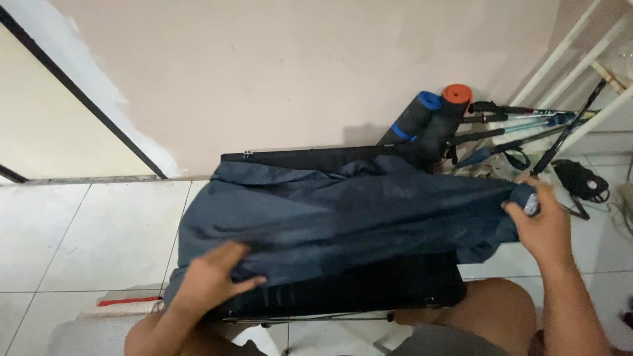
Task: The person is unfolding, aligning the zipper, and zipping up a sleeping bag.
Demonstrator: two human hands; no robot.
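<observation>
A dark blue-grey fabric garment [343,214] lies spread across a low black folding table [369,290] in front of me. My left hand [214,277] rests flat on the fabric's near left corner, fingers spread. My right hand [541,221] grips the fabric's right end, bunching it at the table's right side. My bare knee [494,310] shows below the table at the right.
Two rolled foam mats [432,118], one blue-ended and one orange-ended, lean against the pinkish wall. Trekking poles [521,128] and a black strap bundle [580,181] lie on the white tiled floor at the right, by a white frame [593,62]. A dark-framed doorway [79,99] is at the left.
</observation>
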